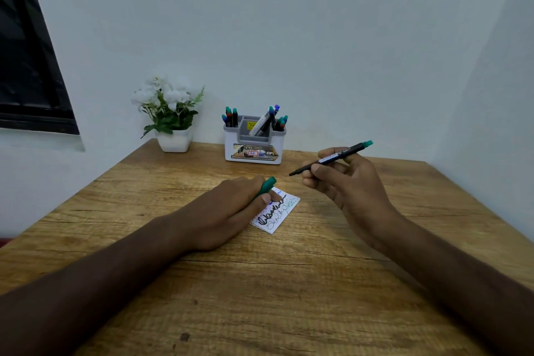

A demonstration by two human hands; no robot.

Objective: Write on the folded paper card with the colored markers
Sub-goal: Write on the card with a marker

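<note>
Card [278, 212] lies flat on the desk [260, 298] at frame centre, already carrying lines in blue, black and green. Left hand [231, 211] rests on its left part, likely to pin it so it won't slide under the nib; the same hand's grip is closed round a green cap [267, 185], probably kept there so it can go straight back on. Right hand [344, 179], right of centre and above the card, has its grip pinched on a marker [329, 158], tip pointing down-left toward the card but clear of the paper, green end up-right; looks like a pause between strokes or a readying to cap. Holder [254, 140] with spare markers stands at the desk's back edge, upper centre, within reach for colour swaps; plant pot [174, 140] left of it. Hidden: the card's left portion sits under the left hand, so the fold and the start of each line don't show. Writing is too small to read. Holder label only partly legible. Dark window [26, 66] cut off at the upper left.
</note>
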